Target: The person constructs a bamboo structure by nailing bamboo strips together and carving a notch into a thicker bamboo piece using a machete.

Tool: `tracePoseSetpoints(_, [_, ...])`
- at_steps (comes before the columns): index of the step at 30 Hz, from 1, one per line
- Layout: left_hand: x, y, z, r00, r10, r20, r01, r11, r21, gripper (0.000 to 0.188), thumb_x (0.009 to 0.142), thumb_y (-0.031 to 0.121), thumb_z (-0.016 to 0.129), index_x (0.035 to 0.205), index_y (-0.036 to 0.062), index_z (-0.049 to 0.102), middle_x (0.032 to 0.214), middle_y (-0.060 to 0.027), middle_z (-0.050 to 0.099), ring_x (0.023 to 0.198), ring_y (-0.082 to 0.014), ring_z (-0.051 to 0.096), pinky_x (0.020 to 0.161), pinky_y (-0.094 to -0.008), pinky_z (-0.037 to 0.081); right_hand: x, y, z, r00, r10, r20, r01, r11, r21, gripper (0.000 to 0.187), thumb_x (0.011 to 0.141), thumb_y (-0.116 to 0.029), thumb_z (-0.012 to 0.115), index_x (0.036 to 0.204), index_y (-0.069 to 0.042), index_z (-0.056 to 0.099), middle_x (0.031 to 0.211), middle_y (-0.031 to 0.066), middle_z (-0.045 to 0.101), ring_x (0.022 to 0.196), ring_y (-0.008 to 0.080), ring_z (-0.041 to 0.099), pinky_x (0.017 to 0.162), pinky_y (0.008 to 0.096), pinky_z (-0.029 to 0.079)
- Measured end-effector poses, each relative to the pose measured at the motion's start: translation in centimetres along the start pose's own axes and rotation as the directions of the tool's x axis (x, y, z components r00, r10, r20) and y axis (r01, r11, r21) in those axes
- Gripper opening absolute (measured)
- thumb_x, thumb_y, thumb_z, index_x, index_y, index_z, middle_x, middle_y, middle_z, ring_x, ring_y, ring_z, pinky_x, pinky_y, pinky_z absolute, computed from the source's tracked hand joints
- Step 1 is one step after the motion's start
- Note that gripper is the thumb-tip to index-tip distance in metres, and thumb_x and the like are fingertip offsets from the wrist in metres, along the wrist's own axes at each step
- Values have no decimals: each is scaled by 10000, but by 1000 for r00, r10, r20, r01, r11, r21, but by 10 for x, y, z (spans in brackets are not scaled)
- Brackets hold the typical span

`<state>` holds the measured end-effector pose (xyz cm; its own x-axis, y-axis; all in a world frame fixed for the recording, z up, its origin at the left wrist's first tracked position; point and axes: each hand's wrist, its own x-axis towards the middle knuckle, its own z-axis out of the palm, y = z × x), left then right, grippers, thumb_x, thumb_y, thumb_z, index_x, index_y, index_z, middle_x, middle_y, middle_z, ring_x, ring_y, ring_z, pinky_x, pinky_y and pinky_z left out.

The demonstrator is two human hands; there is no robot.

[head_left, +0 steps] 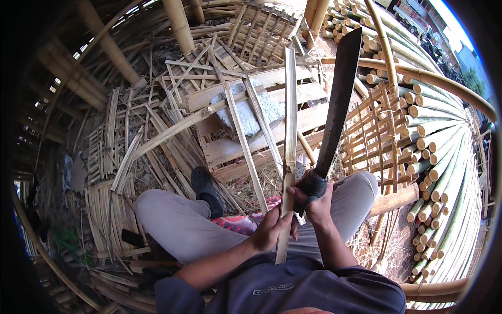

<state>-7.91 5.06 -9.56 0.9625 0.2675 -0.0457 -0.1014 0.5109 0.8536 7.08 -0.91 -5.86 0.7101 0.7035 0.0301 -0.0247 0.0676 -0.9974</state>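
Note:
My left hand (pixel 271 229) is closed around the lower part of a long split bamboo strip (pixel 291 115), which stands away from me past my lap. In my right hand (pixel 317 205) is a machete (pixel 340 94) with a broad dark blade and a dark wrapped handle. The blade points up and away, to the right of the strip and apart from it. My right thumb and fingers are close beside the strip; whether they press on it I cannot tell. Two thinner bamboo slats (pixel 242 149) lean from a pale stone block (pixel 252 112) toward my lap.
The stone rests on a low plank platform (pixel 225 148). Bamboo slats and scraps (pixel 167 136) litter the left floor. A woven bamboo lattice (pixel 372 137) and stacked bamboo poles (pixel 442 157) stand at right. My legs are folded around a patterned red cloth (pixel 235 224); a dark clog (pixel 206 188) shows.

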Motion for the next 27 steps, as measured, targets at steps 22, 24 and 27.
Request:
tracePoseSetpoints(22, [61, 264, -112, 887, 399, -232, 379, -344, 859, 708, 882, 201, 707, 1508, 110, 389, 1481, -136, 464, 1305, -329, 498, 1063, -441, 443, 33, -51, -39, 897, -81, 434, 272, 876, -399, 294, 734, -72, 816, 958, 8, 644, 763, 85, 659, 719, 113, 603, 681, 292, 493])
tracePoseSetpoints(24, [41, 257, -149, 775, 599, 202, 252, -585, 771, 726, 855, 179, 732, 1496, 103, 399, 1456, -139, 475, 1270, -341, 520, 1029, -409, 475, 35, -47, -42, 891, -74, 447, 278, 868, -411, 297, 723, -58, 808, 963, 9, 645, 762, 92, 660, 719, 126, 611, 693, 295, 496])
tracePoseSetpoints(27, [52, 258, -141, 768, 544, 339, 199, -705, 681, 825, 799, 191, 788, 1518, 155, 385, 1499, -109, 435, 1370, -318, 425, 1141, -473, 365, 39, -38, -49, 897, -16, 441, 225, 876, -426, 306, 710, -50, 805, 969, 10, 654, 777, 100, 674, 724, 123, 612, 702, 302, 498])
